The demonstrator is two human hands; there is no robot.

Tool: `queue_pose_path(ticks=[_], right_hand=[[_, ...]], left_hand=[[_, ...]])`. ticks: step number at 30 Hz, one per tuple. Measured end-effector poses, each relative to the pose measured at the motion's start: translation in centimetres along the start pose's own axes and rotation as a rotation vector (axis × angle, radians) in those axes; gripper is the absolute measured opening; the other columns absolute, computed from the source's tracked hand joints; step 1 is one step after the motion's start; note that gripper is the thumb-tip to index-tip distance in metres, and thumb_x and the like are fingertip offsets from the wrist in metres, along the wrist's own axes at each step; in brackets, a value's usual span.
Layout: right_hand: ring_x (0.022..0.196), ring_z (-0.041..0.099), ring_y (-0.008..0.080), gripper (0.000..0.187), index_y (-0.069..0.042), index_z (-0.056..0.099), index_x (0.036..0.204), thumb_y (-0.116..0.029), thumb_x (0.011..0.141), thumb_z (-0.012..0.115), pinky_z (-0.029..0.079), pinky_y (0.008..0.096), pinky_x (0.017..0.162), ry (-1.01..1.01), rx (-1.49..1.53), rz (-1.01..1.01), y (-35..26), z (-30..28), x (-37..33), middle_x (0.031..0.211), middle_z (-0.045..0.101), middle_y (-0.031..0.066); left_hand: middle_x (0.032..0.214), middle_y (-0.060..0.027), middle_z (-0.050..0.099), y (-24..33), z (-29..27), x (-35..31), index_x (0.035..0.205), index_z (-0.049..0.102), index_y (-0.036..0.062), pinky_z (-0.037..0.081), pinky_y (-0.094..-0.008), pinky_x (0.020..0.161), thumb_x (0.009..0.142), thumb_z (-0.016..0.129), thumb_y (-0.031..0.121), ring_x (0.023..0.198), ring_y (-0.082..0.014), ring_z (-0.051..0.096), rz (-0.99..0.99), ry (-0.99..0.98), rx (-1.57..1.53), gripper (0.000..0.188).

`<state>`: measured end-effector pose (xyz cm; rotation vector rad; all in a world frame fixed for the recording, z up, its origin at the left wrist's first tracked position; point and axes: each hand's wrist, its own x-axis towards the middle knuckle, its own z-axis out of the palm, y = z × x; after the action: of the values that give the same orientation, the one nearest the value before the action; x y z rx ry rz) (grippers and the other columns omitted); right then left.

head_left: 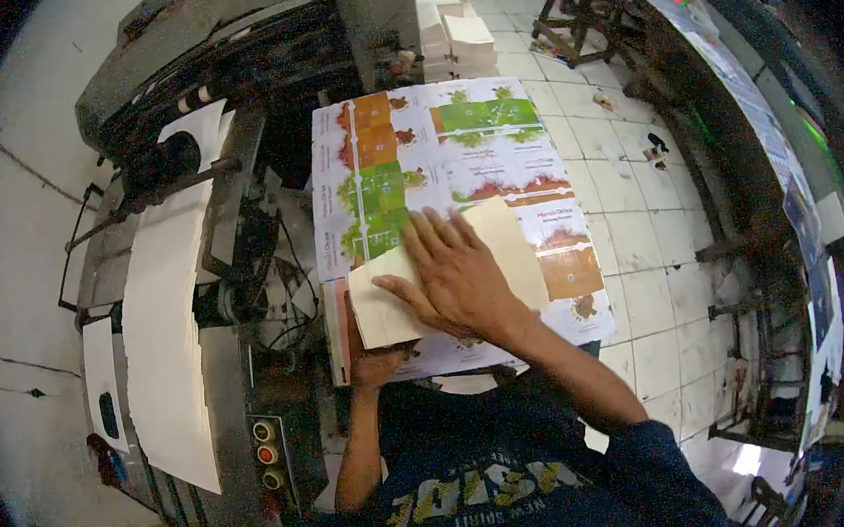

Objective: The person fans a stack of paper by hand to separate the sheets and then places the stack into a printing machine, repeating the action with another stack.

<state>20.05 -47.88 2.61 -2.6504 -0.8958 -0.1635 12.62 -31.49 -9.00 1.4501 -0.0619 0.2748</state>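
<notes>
A block of cream paper sheets (513, 245) lies at a slant over a large printed sheet (503, 161) with green, orange and red panels. Across the top of the block rests my right hand (455, 273), palm down, with its thumb out and fingers stretched toward the far edge. My left hand (375, 360) is at the block's near left corner, gripping it there. The fingers of that hand are mostly hidden under the paper.
A dark printing machine (224, 60) stands on the left, with a long stack of white paper (169, 326) on its side and a push-button panel (268, 455). Paper stacks (463, 39) stand behind the printed sheet. A wooden stool (585, 8) and a long bench (726, 66) are on the right.
</notes>
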Motion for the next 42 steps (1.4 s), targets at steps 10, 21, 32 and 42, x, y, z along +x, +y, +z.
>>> queue_pose_path(ticks=[10,21,32,42], right_hand=[[0.145,0.027,0.0429,0.108,0.002,0.037,0.145,-0.068,0.070,0.072,0.013,0.0518,0.122,-0.221,-0.229,-0.106,5.1,-6.3,-3.4,0.152,0.034,0.0280],[0.134,0.048,0.0288,0.104,-0.007,0.025,0.156,-0.012,0.071,0.084,0.039,0.0447,0.111,0.176,1.098,0.137,11.2,1.8,-9.9,0.146,0.050,0.0180],[0.113,0.057,0.0204,0.062,0.003,0.045,0.140,0.000,0.084,0.071,0.044,0.0354,0.101,0.299,0.920,0.291,7.7,3.5,-10.4,0.121,0.063,0.0126],[0.113,0.058,0.0197,0.043,0.004,0.056,0.125,0.007,0.083,0.066,0.046,0.0350,0.100,0.241,0.861,0.259,9.6,4.8,-10.6,0.116,0.064,0.0123]], left_hand=[[0.138,-0.0103,0.053,3.6,1.9,0.2,0.153,0.029,0.0065,0.047,-0.0366,0.105,0.078,0.078,0.000,0.124,-0.0210,0.054,0.126,0.045,0.233,0.089],[0.122,-0.0130,0.063,3.6,2.1,-1.7,0.135,0.049,0.0017,0.048,-0.0371,0.100,0.073,0.082,0.000,0.116,-0.0213,0.060,-0.184,0.210,0.210,0.069],[0.134,-0.0175,0.057,3.4,1.1,-1.7,0.140,0.042,-0.0028,0.041,-0.0370,0.107,0.080,0.078,0.002,0.124,-0.0244,0.055,-0.175,0.082,0.301,0.071],[0.131,-0.0219,0.058,2.5,1.2,-2.3,0.140,0.040,-0.0051,0.043,-0.0406,0.106,0.080,0.082,0.017,0.122,-0.0310,0.056,-0.138,0.078,0.406,0.077]])
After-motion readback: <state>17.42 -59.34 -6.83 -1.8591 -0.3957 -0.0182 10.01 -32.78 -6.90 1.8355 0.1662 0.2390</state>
